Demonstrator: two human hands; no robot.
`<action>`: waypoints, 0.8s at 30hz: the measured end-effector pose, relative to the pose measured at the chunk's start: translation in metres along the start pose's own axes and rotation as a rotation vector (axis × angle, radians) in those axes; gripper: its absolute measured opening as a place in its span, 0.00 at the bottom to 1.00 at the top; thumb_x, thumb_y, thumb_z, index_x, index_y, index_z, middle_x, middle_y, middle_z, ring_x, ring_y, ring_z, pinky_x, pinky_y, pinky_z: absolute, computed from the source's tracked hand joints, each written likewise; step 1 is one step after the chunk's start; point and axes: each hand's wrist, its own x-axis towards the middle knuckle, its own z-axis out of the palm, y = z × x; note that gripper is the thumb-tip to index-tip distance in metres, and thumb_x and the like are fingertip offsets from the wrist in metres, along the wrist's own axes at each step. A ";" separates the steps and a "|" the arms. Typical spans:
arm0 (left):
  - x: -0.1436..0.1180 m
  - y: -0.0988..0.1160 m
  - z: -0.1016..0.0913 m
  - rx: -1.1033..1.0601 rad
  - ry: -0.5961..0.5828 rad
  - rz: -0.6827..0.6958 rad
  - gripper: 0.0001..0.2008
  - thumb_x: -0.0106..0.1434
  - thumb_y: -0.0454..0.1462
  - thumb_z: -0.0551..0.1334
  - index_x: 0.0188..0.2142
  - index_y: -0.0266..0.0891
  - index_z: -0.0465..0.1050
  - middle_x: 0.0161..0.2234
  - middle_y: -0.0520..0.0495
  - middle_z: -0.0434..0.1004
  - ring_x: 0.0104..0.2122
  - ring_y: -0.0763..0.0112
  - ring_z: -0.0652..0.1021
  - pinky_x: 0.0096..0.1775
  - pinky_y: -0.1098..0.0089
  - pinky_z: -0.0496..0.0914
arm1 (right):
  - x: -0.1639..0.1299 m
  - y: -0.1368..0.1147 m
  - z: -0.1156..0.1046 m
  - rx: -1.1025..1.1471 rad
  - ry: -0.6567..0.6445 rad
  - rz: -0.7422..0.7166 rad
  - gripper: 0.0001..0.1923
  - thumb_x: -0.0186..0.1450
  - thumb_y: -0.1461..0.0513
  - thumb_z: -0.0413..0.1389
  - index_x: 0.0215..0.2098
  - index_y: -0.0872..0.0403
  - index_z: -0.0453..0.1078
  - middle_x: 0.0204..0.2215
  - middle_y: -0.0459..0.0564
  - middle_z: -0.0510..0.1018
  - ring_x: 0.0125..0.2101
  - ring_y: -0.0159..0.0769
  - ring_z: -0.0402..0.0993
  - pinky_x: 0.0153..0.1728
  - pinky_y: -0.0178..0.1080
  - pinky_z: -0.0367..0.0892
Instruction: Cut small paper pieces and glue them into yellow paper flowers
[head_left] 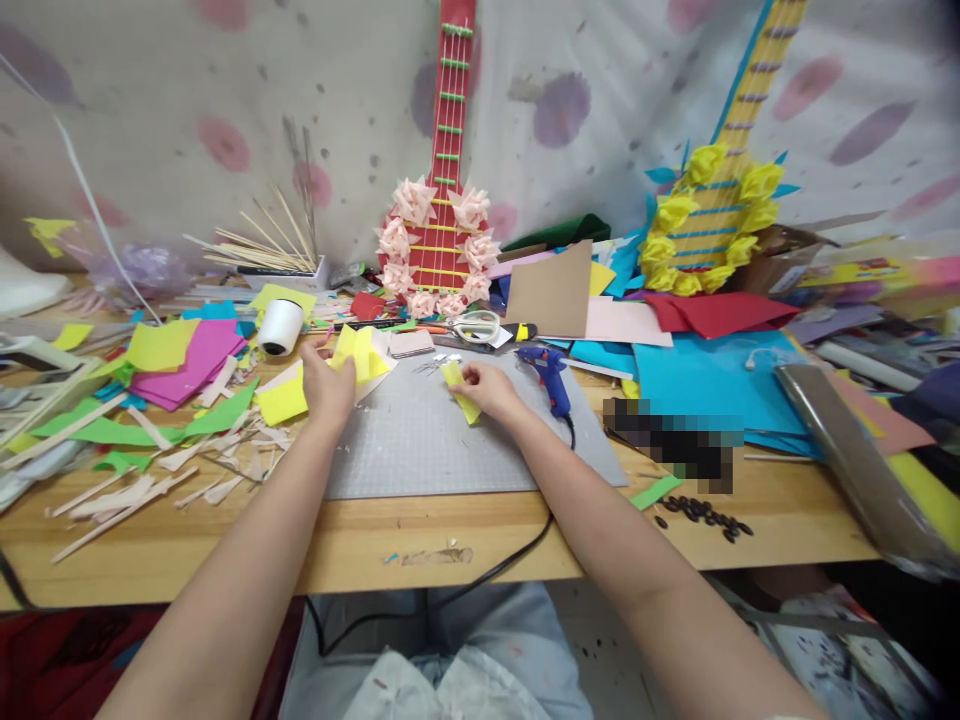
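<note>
My left hand (328, 385) is at the left edge of the grey cutting mat (420, 450), its fingers closed around creased yellow paper (364, 355). Another yellow paper piece (283, 402) shows just left of that wrist. Over the mat's middle, my right hand (487, 388) pinches a small yellow paper strip (466, 402) between thumb and fingers. A blue glue gun (551, 378) lies right of this hand. Behind the hands are scissors (476, 325) and a small pale block (411, 344). Tiny metal pins or wires (442, 364) lie near the strip.
A red paper guitar (442, 245) with pink flowers stands behind the mat; a yellow one (705, 230) leans at the right. A white cylinder (280, 327), paper scraps (187, 460), blue sheets (712, 385) and black discs (705, 512) lie around. The glue gun's cable (517, 553) crosses the table's front edge.
</note>
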 end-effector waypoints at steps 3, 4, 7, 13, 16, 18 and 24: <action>0.003 -0.003 0.005 -0.012 0.002 0.054 0.22 0.50 0.30 0.61 0.45 0.35 0.57 0.40 0.42 0.64 0.43 0.59 0.69 0.48 0.57 0.62 | -0.001 0.000 0.003 0.013 0.002 -0.011 0.10 0.47 0.57 0.60 0.22 0.53 0.65 0.19 0.40 0.68 0.21 0.27 0.61 0.23 0.32 0.51; 0.004 -0.003 0.007 0.019 0.026 0.088 0.23 0.49 0.28 0.60 0.45 0.33 0.57 0.43 0.39 0.63 0.46 0.57 0.67 0.51 0.56 0.60 | -0.001 0.001 0.003 0.023 0.002 -0.006 0.10 0.47 0.57 0.60 0.21 0.53 0.65 0.18 0.40 0.67 0.21 0.27 0.60 0.22 0.31 0.50; 0.001 0.003 0.011 0.142 0.136 0.228 0.27 0.46 0.25 0.59 0.48 0.30 0.58 0.52 0.32 0.55 0.55 0.51 0.58 0.57 0.54 0.49 | -0.003 0.003 0.003 0.084 0.013 0.016 0.11 0.47 0.57 0.60 0.21 0.54 0.64 0.18 0.39 0.65 0.20 0.26 0.58 0.22 0.31 0.51; -0.047 0.041 0.034 -0.082 -0.200 0.333 0.20 0.52 0.35 0.61 0.45 0.38 0.62 0.43 0.42 0.68 0.44 0.60 0.71 0.49 0.58 0.62 | -0.005 0.003 0.004 0.223 0.071 -0.087 0.13 0.47 0.57 0.60 0.20 0.54 0.60 0.20 0.40 0.65 0.23 0.27 0.59 0.26 0.32 0.55; -0.069 0.048 0.052 -0.206 -0.417 0.096 0.19 0.53 0.41 0.61 0.44 0.39 0.63 0.37 0.44 0.71 0.28 0.68 0.74 0.34 0.64 0.68 | -0.007 0.004 0.006 0.287 0.044 -0.145 0.12 0.48 0.58 0.59 0.20 0.54 0.59 0.20 0.40 0.65 0.24 0.28 0.60 0.28 0.32 0.56; -0.076 0.044 0.062 -0.250 -0.457 0.029 0.15 0.52 0.40 0.60 0.39 0.38 0.66 0.32 0.46 0.72 0.26 0.69 0.73 0.31 0.66 0.68 | -0.008 0.005 0.006 0.315 -0.011 -0.146 0.12 0.49 0.59 0.59 0.21 0.53 0.59 0.19 0.39 0.64 0.22 0.27 0.59 0.26 0.32 0.56; -0.077 0.034 0.069 -0.609 -0.517 -0.109 0.10 0.50 0.35 0.60 0.34 0.38 0.67 0.28 0.49 0.73 0.25 0.72 0.73 0.28 0.69 0.69 | -0.012 0.002 -0.001 0.518 -0.161 -0.061 0.17 0.44 0.60 0.62 0.25 0.53 0.57 0.20 0.38 0.67 0.21 0.26 0.62 0.25 0.31 0.58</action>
